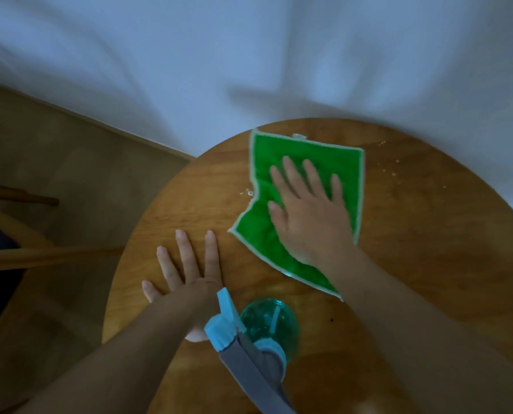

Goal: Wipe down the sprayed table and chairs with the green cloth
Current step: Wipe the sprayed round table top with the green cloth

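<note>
Right hand [309,216], fingers straight and spread, pressed flat on green cloth [259,177] at centre-right of frame. Cloth spread flat on round wooden table [428,264], lower corner reaching toward bottom centre. Droplets [392,171] scattered at upper right of tabletop, more just left of cloth. Left hand [186,273], fingers straight, resting flat on bare wood at lower left, bracing. Spray bottle [267,327] standing at bottom centre, between forearms. Chair [40,255] at left edge, partly visible. Best practice, as judged: even palm pressure, overlapping strokes toward remaining droplets, care near bottle to avoid tipping.
</note>
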The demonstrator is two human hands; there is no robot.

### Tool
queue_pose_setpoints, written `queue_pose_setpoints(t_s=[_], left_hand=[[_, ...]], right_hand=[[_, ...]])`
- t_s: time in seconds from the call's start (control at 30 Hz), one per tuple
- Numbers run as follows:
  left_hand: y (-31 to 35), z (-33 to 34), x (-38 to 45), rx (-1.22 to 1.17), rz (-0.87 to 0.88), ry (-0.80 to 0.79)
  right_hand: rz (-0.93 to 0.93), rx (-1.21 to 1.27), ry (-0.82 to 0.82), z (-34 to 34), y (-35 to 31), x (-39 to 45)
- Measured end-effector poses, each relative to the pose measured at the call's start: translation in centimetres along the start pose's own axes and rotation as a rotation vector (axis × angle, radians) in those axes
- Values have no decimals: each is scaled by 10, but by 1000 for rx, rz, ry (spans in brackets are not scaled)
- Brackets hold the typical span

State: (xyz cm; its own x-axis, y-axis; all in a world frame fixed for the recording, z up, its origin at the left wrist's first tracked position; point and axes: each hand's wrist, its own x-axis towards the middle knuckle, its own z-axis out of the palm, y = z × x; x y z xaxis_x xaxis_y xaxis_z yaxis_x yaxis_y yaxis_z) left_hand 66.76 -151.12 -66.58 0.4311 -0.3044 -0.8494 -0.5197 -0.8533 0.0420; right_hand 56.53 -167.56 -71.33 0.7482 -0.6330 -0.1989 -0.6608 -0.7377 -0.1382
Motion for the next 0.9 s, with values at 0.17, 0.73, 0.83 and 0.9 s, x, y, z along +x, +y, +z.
queue_pose_setpoints(t_s=[0.17,0.73,0.83,0.9], left_hand=[[8,0,-11,157,-40,-75],[9,14,3,201,-94,-25],[7,12,1,176,-73,24],[4,15,1,179,-91,46]], right_hand=[[506,90,67,-3,67,-37],[-202,22,1,2,-64,17],[-39,21,48,0,-14,2],[158,32,53,1,29,-10]])
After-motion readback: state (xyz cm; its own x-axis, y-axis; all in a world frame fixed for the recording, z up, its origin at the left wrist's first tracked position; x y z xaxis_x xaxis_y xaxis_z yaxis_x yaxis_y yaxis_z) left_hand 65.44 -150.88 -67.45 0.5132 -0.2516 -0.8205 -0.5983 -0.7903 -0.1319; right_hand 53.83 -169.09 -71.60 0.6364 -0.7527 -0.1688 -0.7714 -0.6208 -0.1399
